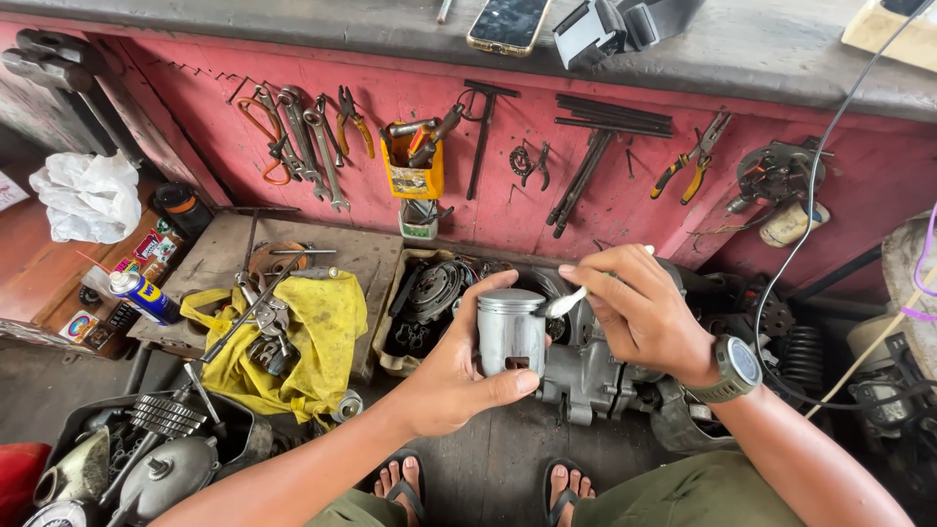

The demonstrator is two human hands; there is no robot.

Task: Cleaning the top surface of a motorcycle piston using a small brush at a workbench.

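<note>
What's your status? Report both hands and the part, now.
Left hand gripping metal piston upright. Right hand holds small brush, bristles at piston crown. Engine block right behind; nothing blocking.

One grey metal piston (pixel 511 332), one small white brush (pixel 568 302), one yellow cloth (pixel 310 337), one blue spray can (pixel 142 296), one black smartphone (pixel 508 23), two hands: left (pixel 457 369), right (pixel 639 310).

Piston (pixel 510 332) in left hand (pixel 454 376)
</note>
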